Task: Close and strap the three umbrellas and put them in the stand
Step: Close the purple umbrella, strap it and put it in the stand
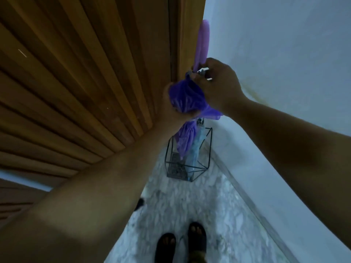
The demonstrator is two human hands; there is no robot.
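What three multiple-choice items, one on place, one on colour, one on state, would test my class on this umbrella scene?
1. Where is the stand?
A. floor corner by the wall
B. on a table
C. hung on the door

2. What colour is the held umbrella?
A. red
B. purple
C. black

3. How is that umbrella?
A. fully open
B. lying on the floor
C. gathered in both hands

Answers: 1 A, it stands on the floor between wall and door; 2 B, canopy and handle are purple; 3 C, left hand and right hand bunch its fabric.
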